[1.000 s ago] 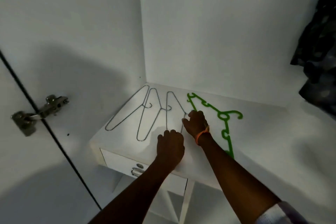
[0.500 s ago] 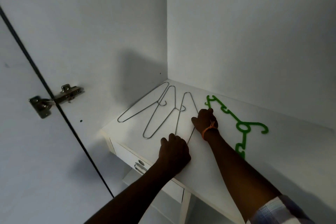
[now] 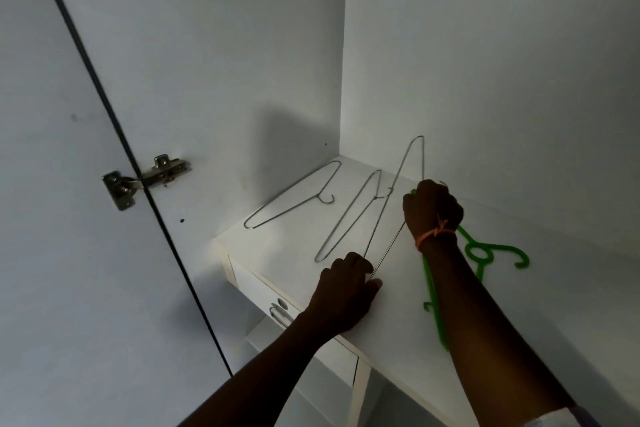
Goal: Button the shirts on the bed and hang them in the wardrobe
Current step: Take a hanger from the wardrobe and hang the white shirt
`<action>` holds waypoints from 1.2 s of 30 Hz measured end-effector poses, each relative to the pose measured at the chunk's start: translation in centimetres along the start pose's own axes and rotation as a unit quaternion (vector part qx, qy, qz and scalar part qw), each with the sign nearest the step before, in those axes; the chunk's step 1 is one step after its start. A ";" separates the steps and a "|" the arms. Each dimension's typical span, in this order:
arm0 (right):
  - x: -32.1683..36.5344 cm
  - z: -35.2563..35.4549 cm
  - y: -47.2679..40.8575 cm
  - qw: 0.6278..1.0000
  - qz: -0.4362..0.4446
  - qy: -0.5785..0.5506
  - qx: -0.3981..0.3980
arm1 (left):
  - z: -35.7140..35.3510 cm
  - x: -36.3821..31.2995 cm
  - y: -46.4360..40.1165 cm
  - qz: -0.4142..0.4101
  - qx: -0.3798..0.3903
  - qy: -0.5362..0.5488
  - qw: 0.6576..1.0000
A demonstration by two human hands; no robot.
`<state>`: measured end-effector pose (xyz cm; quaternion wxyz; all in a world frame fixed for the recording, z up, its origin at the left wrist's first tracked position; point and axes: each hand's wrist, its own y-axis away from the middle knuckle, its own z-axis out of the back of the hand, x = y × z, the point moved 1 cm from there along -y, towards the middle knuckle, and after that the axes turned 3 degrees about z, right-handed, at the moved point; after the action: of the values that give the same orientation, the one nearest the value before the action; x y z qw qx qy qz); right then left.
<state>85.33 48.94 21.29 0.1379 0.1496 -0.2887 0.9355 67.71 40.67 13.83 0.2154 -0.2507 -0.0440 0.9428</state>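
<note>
Three metal wire hangers are inside the white wardrobe. One wire hanger (image 3: pixel 294 203) lies flat at the left of the shelf (image 3: pixel 298 253), a second wire hanger (image 3: pixel 349 218) lies beside it. The third wire hanger (image 3: pixel 412 163) is tilted up off the shelf. My right hand (image 3: pixel 433 210), with an orange band at the wrist, grips it near its middle. My left hand (image 3: pixel 346 282) holds its near corner at the shelf's front. A green plastic hanger (image 3: pixel 485 253) lies flat, partly under my right arm. No shirt is in view.
The wardrobe's side wall (image 3: pixel 207 62) and back wall (image 3: pixel 485 62) close in the shelf. A metal door hinge (image 3: pixel 145 180) sits on the left by the open door. A drawer with a ring handle (image 3: pixel 277 314) is under the shelf's front edge.
The rightmost wire hanger has been lifted from lying flat, its far end now raised against the back wall. My right hand has closed around it. The camera moved closer and turned left.
</note>
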 end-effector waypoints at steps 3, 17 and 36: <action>-0.2 -0.3 -0.5 1.000 -0.007 -0.010 0.006 | -0.2 1.0 0.4 0.006 -0.055 0.059 0.997; -2.1 -1.2 4.5 0.984 -0.061 -0.069 0.152 | 3.2 5.6 1.0 0.079 -0.027 0.022 0.996; 0.4 4.9 5.8 0.993 -0.047 -0.105 0.024 | 2.9 4.6 0.0 0.134 0.009 0.194 0.972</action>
<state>83.94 41.52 22.38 0.1468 0.2640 -0.2716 0.9138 62.68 42.75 14.24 0.0941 -0.4304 0.0413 0.8968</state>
